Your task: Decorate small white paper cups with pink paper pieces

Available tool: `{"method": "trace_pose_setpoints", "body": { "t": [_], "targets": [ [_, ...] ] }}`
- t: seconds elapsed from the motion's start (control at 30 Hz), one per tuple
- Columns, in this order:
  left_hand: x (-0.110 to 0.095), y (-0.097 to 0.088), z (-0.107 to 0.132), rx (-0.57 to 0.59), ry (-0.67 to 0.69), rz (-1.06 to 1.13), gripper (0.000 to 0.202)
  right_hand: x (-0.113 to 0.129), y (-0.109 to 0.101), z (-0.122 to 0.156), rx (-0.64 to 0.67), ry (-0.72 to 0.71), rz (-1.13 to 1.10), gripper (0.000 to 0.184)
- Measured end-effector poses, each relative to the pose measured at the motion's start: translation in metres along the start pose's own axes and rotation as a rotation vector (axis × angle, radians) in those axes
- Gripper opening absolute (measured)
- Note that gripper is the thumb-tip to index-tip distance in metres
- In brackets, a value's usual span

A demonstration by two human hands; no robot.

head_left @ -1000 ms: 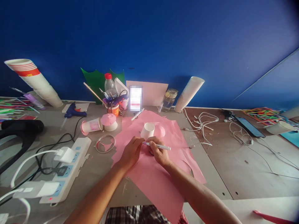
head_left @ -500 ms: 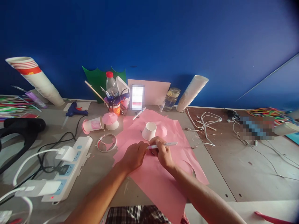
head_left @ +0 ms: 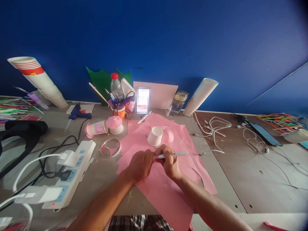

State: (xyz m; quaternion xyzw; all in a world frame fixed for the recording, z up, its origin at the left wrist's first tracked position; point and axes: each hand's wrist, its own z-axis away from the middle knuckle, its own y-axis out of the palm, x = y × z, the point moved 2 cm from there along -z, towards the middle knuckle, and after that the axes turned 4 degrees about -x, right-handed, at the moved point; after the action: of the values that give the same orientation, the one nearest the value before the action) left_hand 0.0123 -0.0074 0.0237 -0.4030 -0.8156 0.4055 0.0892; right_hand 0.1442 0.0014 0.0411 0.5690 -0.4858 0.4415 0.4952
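Observation:
Above the pink paper, my right hand is closed around a white marker pen that lies nearly level, its far end pointing right. My left hand is closed too, with its fingertips gripping the pen's left end; the tip is hidden there. Just beyond my hands, a white paper cup stands on the pink sheet. A pink paper dome sits beside the cup, to its right.
A power strip with plugs and a tape ring lie to the left. Pink-covered cups are behind the ring. Stacked paper cups, a bottle and a glue gun stand or lie near the blue wall. A phone lies right.
Both hands, with the pen between them, have shifted slightly right and nearer to me, away from the cup. The whole view has also moved a little. Both grips look the same.

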Motion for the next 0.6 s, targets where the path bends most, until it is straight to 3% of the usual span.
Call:
{"method": "trace_pose_setpoints", "body": {
  "t": [0.3,0.43,0.53,0.6],
  "targets": [
    [0.0017,0.0034,0.0029,0.029,-0.042,0.02,0.023,-0.0039,0.0009,-0.0008,-0.004,0.012,0.001,0.035],
    [0.0032,0.0077,0.0015,0.1,-0.207,0.243,0.023,-0.006,0.0002,-0.0008,0.039,-0.057,0.04,0.037],
    [0.0051,0.0094,0.0,0.119,-0.363,0.488,0.021,-0.0068,0.0005,0.0,0.118,-0.124,0.09,0.03],
    [0.007,0.0083,0.0002,0.113,-0.416,0.541,0.022,-0.0074,0.0,-0.0002,0.137,-0.106,0.099,0.025]
  ]
}}
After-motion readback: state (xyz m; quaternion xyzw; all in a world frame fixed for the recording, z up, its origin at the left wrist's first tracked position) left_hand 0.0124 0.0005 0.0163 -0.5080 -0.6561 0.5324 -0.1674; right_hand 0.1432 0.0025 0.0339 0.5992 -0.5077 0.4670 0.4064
